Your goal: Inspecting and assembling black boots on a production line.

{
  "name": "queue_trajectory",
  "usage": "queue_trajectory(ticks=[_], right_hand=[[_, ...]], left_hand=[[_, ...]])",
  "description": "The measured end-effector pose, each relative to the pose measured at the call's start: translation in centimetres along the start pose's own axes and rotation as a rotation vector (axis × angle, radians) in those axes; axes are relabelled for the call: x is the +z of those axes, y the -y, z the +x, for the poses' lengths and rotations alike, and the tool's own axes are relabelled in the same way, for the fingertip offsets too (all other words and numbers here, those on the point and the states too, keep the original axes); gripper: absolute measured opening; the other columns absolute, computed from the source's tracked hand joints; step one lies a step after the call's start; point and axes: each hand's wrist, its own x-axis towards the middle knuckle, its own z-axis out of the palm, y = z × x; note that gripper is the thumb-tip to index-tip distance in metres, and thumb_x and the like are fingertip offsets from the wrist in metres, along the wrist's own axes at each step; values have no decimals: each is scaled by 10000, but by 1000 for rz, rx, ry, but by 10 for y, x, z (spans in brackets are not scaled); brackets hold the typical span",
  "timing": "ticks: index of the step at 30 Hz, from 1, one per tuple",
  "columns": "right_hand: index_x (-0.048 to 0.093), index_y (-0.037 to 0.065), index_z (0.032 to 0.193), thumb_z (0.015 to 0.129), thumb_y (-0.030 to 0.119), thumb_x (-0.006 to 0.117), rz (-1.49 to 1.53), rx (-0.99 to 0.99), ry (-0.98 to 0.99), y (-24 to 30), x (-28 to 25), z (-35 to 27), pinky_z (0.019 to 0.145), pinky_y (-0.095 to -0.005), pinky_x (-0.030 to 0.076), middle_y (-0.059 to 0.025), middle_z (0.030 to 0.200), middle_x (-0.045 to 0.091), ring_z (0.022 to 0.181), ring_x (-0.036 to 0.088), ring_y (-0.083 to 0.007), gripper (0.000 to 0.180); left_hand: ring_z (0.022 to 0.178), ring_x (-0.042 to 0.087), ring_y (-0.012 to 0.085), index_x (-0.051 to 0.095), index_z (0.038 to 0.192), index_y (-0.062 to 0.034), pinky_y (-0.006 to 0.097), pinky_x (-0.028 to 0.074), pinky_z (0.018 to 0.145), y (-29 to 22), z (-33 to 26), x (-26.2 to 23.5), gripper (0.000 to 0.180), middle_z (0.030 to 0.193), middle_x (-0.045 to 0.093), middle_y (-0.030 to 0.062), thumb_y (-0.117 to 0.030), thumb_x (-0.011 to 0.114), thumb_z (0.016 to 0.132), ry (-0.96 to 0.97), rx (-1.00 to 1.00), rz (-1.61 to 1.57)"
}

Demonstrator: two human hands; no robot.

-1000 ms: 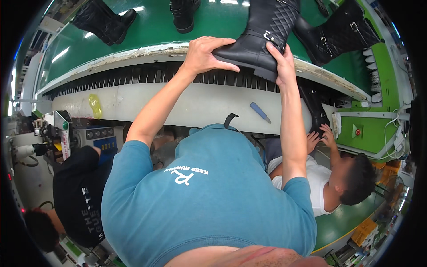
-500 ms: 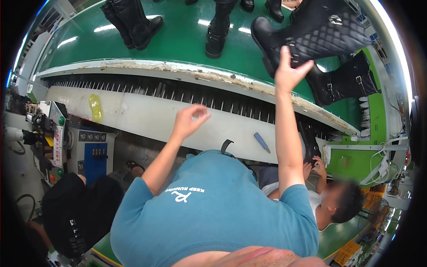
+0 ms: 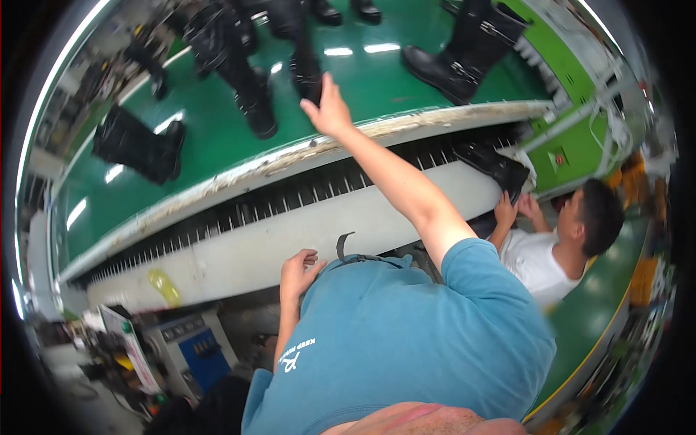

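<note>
My right hand [image 3: 330, 112] reaches out over the green work surface [image 3: 377, 87], its thumb and fingers apart. Just beyond the fingertips stands a black boot [image 3: 304, 69]; whether they touch it I cannot tell. Left of that, another black boot [image 3: 251, 105] stands with its toe toward the near edge. Close to my waist, my left hand [image 3: 299, 272] has loosely bent fingers and holds nothing I can see. Black buckled boots [image 3: 464, 54] stand farther right, and a black boot [image 3: 141, 145] stands toward the left.
A worn pale ledge [image 3: 268, 163] edges the green surface. Below it runs a row of metal pins [image 3: 290, 203] and a white panel [image 3: 246, 250] with a yellow sole-shaped piece [image 3: 165, 287]. At right, a co-worker [image 3: 558, 239] handles a black boot [image 3: 500, 170]. A control box [image 3: 196, 348] stands lower left.
The view has turned. My right hand has left the quilted, buckled boot at right and now reaches toward a boot left of it. My left hand has drawn back to my waist.
</note>
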Motion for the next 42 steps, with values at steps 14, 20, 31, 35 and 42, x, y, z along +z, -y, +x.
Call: queue_trajectory(ticks=[14, 20, 31, 35, 42], right_hand=[[782, 55, 1022, 903, 53, 796, 199, -351, -342, -72, -162, -106, 826, -415, 603, -99, 982, 763, 946, 737, -312, 120], [786, 14, 1124, 1013, 61, 754, 368, -98, -669, -116, -240, -76, 806, -307, 587, -72, 991, 788, 865, 741, -142, 124], [769, 148, 1216, 961, 424, 755, -222, 336, -957, -363, -501, 139, 961, -460, 594, -111, 1159, 781, 1086, 757, -319, 376], [683, 136, 1394, 1040, 466, 631, -680, 510, -722, -444, -566, 173, 1096, -551, 542, -171, 1443, 647, 1377, 602, -386, 486], [783, 38, 1174, 1051, 241, 552, -929, 524, -1273, -588, -676, 202, 960, -510, 553, -207, 1173, 764, 1110, 740, -315, 331]], left_hand=[[1038, 824, 278, 783, 1195, -2, 395, 629, 913, -88, 80, 26, 385, 1074, 835, 177, -253, 877, 919, 281, 205, 163], [901, 813, 196, 807, 1108, 11, 324, 620, 849, -209, 149, 32, 215, 988, 833, 128, -124, 858, 948, 133, 448, 52], [1190, 699, 350, 777, 1112, -36, 451, 531, 1060, -338, 304, 100, 255, 1186, 774, 142, -168, 861, 910, -212, 904, 338], [1131, 682, 351, 755, 1076, -25, 450, 522, 1021, -330, 310, 105, 220, 1162, 751, 144, -147, 849, 920, -248, 858, 381], [1191, 638, 383, 699, 1099, -11, 481, 493, 1055, -344, 312, 116, 211, 1190, 696, 170, -64, 806, 925, -218, 804, 542]])
